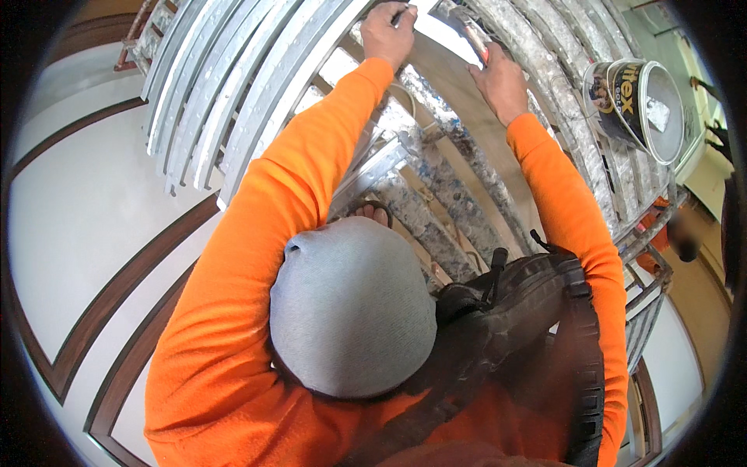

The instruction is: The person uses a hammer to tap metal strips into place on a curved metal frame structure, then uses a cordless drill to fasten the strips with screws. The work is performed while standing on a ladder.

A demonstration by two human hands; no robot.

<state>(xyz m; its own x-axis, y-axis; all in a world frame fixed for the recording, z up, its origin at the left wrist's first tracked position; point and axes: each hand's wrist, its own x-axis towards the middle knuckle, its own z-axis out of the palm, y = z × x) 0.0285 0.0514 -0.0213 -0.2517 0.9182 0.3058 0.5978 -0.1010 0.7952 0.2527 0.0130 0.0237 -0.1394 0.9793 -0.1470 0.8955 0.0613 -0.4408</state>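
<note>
A red-handled tool (485,53) sits in the right hand (503,87), beside a bright pale strip (443,33) that spans part of the gap between the hands. The right fingers are curled around the handle; its working end is hard to make out. The left hand (387,35) has its fingers pinched together at the strip's near-left end (whether on the small dark piece there, I cannot tell). Good work here probably means steadying the strip with the left while keeping those fingertips off the tool's line. Outward lie metal channels (264,70), paint-spattered planks (476,152) and a bucket (629,109).
</note>
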